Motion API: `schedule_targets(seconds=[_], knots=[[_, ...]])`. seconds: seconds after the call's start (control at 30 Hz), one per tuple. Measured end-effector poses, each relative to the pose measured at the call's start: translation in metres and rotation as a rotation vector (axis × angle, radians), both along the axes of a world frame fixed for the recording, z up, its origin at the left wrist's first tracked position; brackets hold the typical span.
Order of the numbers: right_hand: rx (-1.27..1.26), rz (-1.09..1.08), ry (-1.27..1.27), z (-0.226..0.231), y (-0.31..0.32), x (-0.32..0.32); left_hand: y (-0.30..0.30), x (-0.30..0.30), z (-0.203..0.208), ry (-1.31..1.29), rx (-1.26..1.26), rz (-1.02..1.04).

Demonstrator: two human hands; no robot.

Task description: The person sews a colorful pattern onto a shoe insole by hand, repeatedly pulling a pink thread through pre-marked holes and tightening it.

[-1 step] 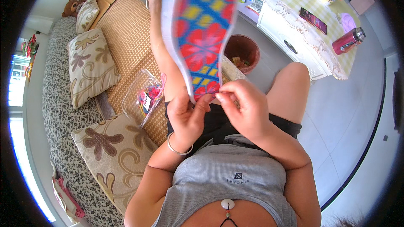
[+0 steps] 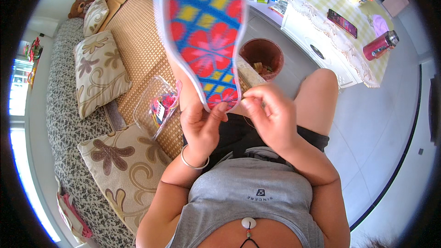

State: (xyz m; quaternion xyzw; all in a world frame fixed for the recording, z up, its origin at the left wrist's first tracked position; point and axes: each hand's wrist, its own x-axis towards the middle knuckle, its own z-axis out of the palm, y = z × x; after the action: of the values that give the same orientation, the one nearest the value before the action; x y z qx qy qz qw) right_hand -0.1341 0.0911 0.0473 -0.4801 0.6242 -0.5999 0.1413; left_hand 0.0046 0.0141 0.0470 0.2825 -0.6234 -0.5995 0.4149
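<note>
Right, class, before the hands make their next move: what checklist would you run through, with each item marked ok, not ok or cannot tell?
1. Left hand steadies the patterned insole: ok, thumb over its lower end.
2. Right hand at the work: ok, thumb and index fingertips by the insole's lower right edge.
3. What the right fingertips hold: cannot tell, too small to make out.
4. Whole insole visible: not ok, its far end is cut off by the picture's upper edge.
5. Clear box with the colourful bundle apart from the hands: ok, on the woven mat to the person's left.
</note>
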Motion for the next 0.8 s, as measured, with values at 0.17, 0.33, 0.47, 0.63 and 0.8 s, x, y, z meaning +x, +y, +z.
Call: schedule_targets(seconds=[0.17, 0.33, 0.47, 0.63, 0.8], knots=[[0.124, 0.456, -1.175, -0.007, 0.001, -0.008, -0.008, -0.002, -0.003, 0.195, 0.342, -0.188], [-0.006, 0.528, -1.526, -0.022, 0.0, 0.001, -0.009, -0.005, -0.004, 0.125, 0.232, -0.255], [0.049, 0.326, -1.396, -0.037, -0.016, -0.014, -0.01, 0.009, -0.005, 0.205, 0.346, -0.535], [-0.489, 0.274, -1.634, -0.052, 0.019, -0.101, -0.03, 0.005, 0.001, 0.358, 0.281, -0.186], [-0.81, -0.391, -1.368, -0.061, 0.185, -0.27, -0.147, 0.109, 0.009, 0.749, 0.446, 0.09]])
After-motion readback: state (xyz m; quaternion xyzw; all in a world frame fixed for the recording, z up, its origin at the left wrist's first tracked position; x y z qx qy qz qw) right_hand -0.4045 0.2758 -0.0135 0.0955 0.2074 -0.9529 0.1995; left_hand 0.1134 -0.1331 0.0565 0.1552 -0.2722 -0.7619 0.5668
